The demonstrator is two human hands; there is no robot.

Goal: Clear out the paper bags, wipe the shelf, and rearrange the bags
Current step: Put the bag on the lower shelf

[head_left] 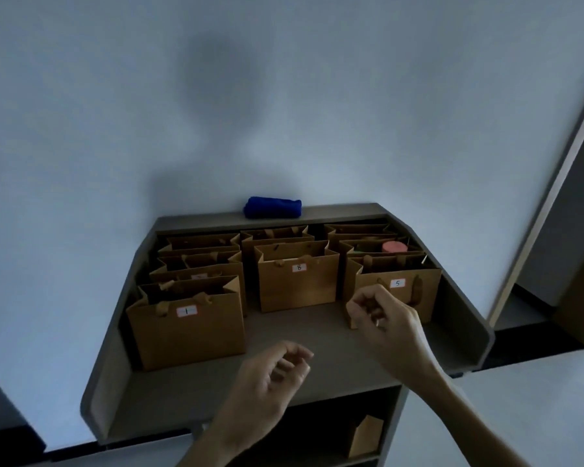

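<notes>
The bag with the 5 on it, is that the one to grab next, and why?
Probably yes: the right hand hangs empty, fingers loosely curled, just before bag 5, so closing on its handle and lifting it off the shelf seems the natural start.

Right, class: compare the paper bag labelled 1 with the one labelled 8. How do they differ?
Bag 1 stands at the front of the left row; bag 8 fronts the middle row, set further back on the shelf. Bag 1 looks larger in this view, being nearer the camera; bag 8 looks smaller. Both are brown, upright, open-topped, with a white number label.
</notes>
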